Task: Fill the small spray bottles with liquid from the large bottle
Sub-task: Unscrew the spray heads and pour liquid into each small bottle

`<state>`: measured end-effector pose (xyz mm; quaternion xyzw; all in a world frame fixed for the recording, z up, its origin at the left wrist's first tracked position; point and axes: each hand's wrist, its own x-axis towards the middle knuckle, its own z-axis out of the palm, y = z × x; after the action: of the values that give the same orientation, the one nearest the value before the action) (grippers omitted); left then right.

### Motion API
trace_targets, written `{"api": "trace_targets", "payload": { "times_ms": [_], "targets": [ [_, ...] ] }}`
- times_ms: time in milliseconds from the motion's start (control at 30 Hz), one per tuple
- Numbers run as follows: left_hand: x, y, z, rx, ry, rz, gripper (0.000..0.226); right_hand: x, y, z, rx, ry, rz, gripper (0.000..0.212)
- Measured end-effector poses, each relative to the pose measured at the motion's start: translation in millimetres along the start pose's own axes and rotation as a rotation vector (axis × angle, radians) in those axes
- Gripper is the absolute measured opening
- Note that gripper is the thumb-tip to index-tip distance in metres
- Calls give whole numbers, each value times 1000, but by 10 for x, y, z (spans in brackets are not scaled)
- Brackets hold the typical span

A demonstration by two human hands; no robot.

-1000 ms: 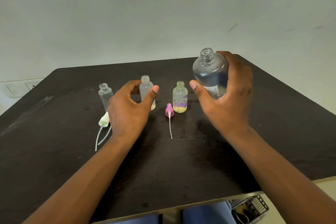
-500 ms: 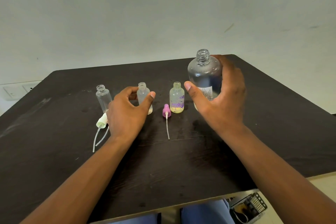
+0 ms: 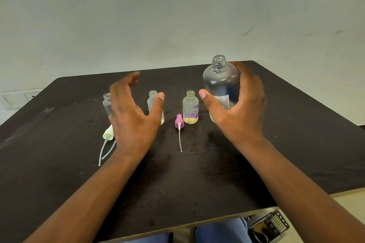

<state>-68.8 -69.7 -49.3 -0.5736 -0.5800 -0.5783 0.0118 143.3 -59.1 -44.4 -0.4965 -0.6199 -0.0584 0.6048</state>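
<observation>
The large clear bottle (image 3: 220, 83) stands uncapped and upright on the dark table (image 3: 197, 183) at the right. My right hand (image 3: 241, 112) curls around it, thumb in front and fingers behind. Three small uncapped bottles stand in a row: a clear one (image 3: 106, 102) at the left, a frosted one (image 3: 152, 98) in the middle, and a yellowish one with purple flowers (image 3: 190, 108). My left hand (image 3: 132, 116) hovers spread open between the left and middle bottles, holding nothing, and partly hides both.
A pink spray head (image 3: 179, 121) with its tube lies in front of the flowered bottle. White spray heads (image 3: 108, 134) with tubes lie at the left. A small device (image 3: 268, 225) sits below the table's near edge. A wall socket (image 3: 11, 98) is at far left.
My right hand has lowered the large bottle onto the table. My left hand has spread its fingers wide and lifted off the middle small bottle.
</observation>
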Motion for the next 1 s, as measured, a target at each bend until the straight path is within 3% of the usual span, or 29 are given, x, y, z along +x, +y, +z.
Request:
{"api": "trace_targets", "payload": {
  "times_ms": [100, 233, 333, 433, 700, 1000],
  "targets": [
    [75, 26, -111, -2, 158, -36, 62, -2, 3, 0, 1, -7, 5, 81],
    [219, -101, -230, 30, 273, -314, 65, -4, 9, 0, 1, -18, 2, 81],
    [287, -228, -295, 44, 230, -519, 63, -2, 11, -4, 6, -11, -6, 79],
    [305, -293, -310, 60, 134, -601, 56, 0, 19, -1, 5, -6, -4, 78],
    [277, -220, -334, 119, 84, -591, 32, 11, 21, -4, 12, -4, -6, 76],
    [298, -232, -352, 139, 164, -444, 37, 8, 14, -11, 12, -2, -8, 75]
  ]
}}
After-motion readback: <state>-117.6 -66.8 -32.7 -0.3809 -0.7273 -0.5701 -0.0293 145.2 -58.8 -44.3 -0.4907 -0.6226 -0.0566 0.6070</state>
